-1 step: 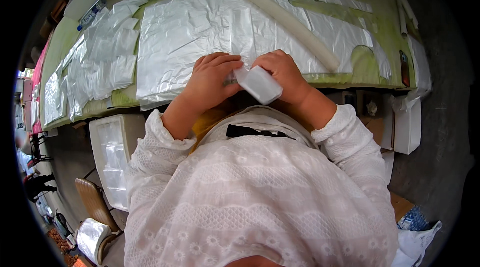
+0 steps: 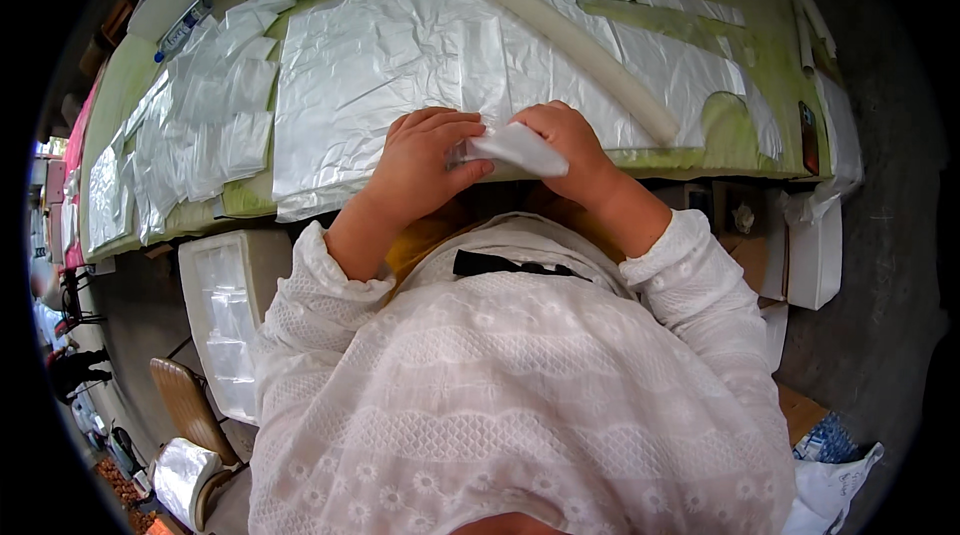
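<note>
A folded white translucent plastic bundle [image 2: 522, 149], which looks like a folded bag, is held between my two hands above the table's near edge. My right hand [image 2: 572, 145] grips its right side with the fingers curled in. My left hand [image 2: 428, 157] is closed at the bundle's left end, thumb below and fingers above. Just beyond the hands, large crinkled sheets of clear plastic [image 2: 370, 65] lie flat on the green-covered table [image 2: 250, 197]. Part of the bundle is hidden by my fingers.
A long pale tube [image 2: 575, 50] lies slantwise over the sheets. Stacks of clear bags [image 2: 235, 85] are at the left, with a bottle [image 2: 183, 30] behind them. A dark phone-like object [image 2: 808, 135] sits at the right edge. A white bin [image 2: 225, 325] and a chair [image 2: 192, 405] stand left below.
The folded plastic has tipped up, so it shows a narrower face and its lower end sits higher. Both hands have stayed in nearly the same place.
</note>
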`<act>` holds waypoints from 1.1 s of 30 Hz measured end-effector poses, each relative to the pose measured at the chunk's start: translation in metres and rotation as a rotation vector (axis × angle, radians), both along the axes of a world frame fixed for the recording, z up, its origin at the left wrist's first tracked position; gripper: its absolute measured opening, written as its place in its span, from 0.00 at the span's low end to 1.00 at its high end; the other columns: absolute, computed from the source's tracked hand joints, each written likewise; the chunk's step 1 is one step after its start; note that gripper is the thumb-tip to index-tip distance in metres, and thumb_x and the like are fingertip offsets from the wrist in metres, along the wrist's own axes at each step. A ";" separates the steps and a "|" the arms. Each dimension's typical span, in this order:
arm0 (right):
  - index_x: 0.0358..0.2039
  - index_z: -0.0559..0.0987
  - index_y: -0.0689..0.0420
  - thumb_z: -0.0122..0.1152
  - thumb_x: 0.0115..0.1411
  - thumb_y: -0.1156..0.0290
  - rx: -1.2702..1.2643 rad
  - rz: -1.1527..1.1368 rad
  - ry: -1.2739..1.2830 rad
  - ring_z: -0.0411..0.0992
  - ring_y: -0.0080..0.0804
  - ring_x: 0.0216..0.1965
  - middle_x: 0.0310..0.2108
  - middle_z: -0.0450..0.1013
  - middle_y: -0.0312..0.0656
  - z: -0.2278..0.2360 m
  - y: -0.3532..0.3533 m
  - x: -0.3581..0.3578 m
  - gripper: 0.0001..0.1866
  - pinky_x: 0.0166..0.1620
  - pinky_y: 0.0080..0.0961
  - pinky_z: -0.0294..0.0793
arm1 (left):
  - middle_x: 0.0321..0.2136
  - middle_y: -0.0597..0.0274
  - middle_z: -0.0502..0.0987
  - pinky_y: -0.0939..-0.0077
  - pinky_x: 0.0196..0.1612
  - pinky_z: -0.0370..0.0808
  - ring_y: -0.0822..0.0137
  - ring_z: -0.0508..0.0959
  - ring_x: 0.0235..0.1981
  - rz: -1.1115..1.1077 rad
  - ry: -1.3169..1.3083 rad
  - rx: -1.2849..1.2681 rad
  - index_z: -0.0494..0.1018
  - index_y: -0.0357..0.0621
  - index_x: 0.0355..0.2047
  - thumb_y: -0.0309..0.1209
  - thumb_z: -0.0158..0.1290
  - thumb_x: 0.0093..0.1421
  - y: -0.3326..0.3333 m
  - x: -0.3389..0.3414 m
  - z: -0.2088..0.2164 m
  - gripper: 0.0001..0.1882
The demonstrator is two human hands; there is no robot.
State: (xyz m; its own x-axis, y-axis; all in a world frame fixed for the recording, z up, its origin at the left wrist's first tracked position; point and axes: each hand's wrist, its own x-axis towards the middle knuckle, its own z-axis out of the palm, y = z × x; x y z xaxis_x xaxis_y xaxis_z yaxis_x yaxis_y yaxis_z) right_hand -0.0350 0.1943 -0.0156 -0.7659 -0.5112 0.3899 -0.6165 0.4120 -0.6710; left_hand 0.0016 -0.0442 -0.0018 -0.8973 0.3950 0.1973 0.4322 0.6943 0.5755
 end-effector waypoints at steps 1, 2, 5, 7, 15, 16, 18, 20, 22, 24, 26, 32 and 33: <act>0.33 0.82 0.55 0.61 0.58 0.64 0.088 -0.114 -0.048 0.76 0.52 0.34 0.31 0.80 0.45 0.001 -0.001 -0.001 0.08 0.40 0.44 0.75 | 0.51 0.61 0.81 0.58 0.63 0.66 0.55 0.75 0.57 0.038 -0.040 0.064 0.81 0.48 0.50 0.39 0.64 0.57 0.001 -0.002 -0.002 0.21; 0.34 0.82 0.56 0.59 0.61 0.63 0.058 -0.205 -0.223 0.77 0.53 0.34 0.31 0.80 0.46 0.004 -0.009 -0.002 0.10 0.40 0.45 0.76 | 0.45 0.62 0.83 0.58 0.58 0.69 0.56 0.78 0.51 0.092 -0.034 0.060 0.84 0.46 0.40 0.42 0.64 0.59 0.003 -0.005 -0.006 0.15; 0.36 0.82 0.58 0.55 0.65 0.58 0.162 -0.332 -0.446 0.78 0.53 0.36 0.32 0.81 0.49 0.021 -0.022 -0.013 0.16 0.41 0.45 0.77 | 0.42 0.63 0.83 0.57 0.54 0.70 0.55 0.79 0.47 0.244 -0.092 0.101 0.84 0.45 0.34 0.41 0.63 0.60 0.010 -0.013 -0.010 0.12; 0.37 0.82 0.58 0.53 0.66 0.56 0.251 -0.358 -0.454 0.79 0.53 0.38 0.34 0.81 0.50 0.022 -0.025 -0.021 0.18 0.42 0.45 0.77 | 0.39 0.61 0.83 0.58 0.50 0.72 0.54 0.79 0.43 0.303 0.082 0.040 0.83 0.43 0.32 0.38 0.62 0.61 0.015 -0.014 -0.020 0.11; 0.37 0.84 0.58 0.53 0.64 0.57 0.399 -0.371 -0.423 0.79 0.53 0.41 0.37 0.81 0.52 0.024 -0.032 -0.034 0.18 0.46 0.45 0.78 | 0.50 0.61 0.78 0.53 0.57 0.68 0.53 0.75 0.53 0.312 0.100 -0.125 0.78 0.48 0.44 0.41 0.63 0.58 0.018 -0.026 -0.008 0.17; 0.39 0.84 0.57 0.55 0.64 0.57 0.401 -0.363 -0.420 0.79 0.51 0.40 0.36 0.82 0.50 0.024 -0.032 -0.035 0.18 0.45 0.43 0.78 | 0.54 0.60 0.76 0.51 0.60 0.66 0.53 0.73 0.57 0.234 0.274 -0.077 0.76 0.48 0.49 0.42 0.64 0.58 0.018 -0.030 -0.017 0.21; 0.42 0.83 0.57 0.59 0.63 0.56 0.410 -0.351 -0.418 0.80 0.47 0.37 0.34 0.82 0.46 0.018 -0.030 -0.037 0.18 0.42 0.40 0.78 | 0.67 0.52 0.65 0.40 0.70 0.54 0.50 0.59 0.72 0.052 0.323 -0.150 0.67 0.49 0.64 0.51 0.61 0.60 0.022 -0.029 -0.012 0.36; 0.46 0.81 0.56 0.61 0.61 0.58 0.328 -0.394 -0.408 0.80 0.44 0.36 0.33 0.82 0.44 0.016 -0.030 -0.029 0.18 0.42 0.39 0.78 | 0.70 0.52 0.62 0.36 0.72 0.49 0.49 0.55 0.74 0.021 0.205 -0.231 0.64 0.48 0.68 0.57 0.58 0.60 0.027 -0.030 -0.019 0.41; 0.51 0.77 0.55 0.64 0.58 0.62 0.268 -0.406 -0.408 0.80 0.39 0.35 0.31 0.81 0.39 0.015 -0.030 -0.022 0.22 0.41 0.36 0.78 | 0.73 0.52 0.57 0.32 0.72 0.45 0.49 0.52 0.75 0.035 0.135 -0.337 0.60 0.48 0.71 0.65 0.53 0.60 0.030 -0.030 -0.023 0.48; 0.49 0.77 0.56 0.64 0.57 0.65 0.238 -0.378 -0.434 0.80 0.39 0.34 0.30 0.80 0.39 0.016 -0.029 -0.015 0.20 0.40 0.36 0.77 | 0.73 0.52 0.57 0.31 0.71 0.46 0.49 0.53 0.75 0.059 0.149 -0.375 0.60 0.48 0.71 0.66 0.52 0.60 0.032 -0.027 -0.025 0.48; 0.47 0.77 0.57 0.64 0.56 0.67 0.204 -0.331 -0.436 0.79 0.39 0.32 0.29 0.79 0.39 0.017 -0.026 -0.006 0.18 0.39 0.35 0.77 | 0.73 0.53 0.58 0.30 0.71 0.46 0.51 0.54 0.75 0.034 0.155 -0.391 0.60 0.50 0.71 0.64 0.53 0.61 0.033 -0.022 -0.023 0.46; 0.42 0.77 0.57 0.66 0.52 0.76 0.134 -0.073 -0.325 0.75 0.40 0.36 0.34 0.78 0.42 0.018 0.010 0.058 0.16 0.44 0.38 0.74 | 0.72 0.65 0.60 0.28 0.70 0.49 0.60 0.57 0.74 -0.231 0.105 -0.347 0.64 0.54 0.69 0.36 0.65 0.56 0.026 0.030 -0.013 0.40; 0.42 0.77 0.56 0.65 0.52 0.75 0.074 -0.082 -0.185 0.75 0.41 0.39 0.35 0.78 0.41 0.016 0.013 0.059 0.15 0.48 0.39 0.73 | 0.72 0.65 0.61 0.30 0.71 0.48 0.60 0.57 0.74 -0.230 0.118 -0.377 0.64 0.55 0.69 0.35 0.66 0.54 0.026 0.033 -0.013 0.41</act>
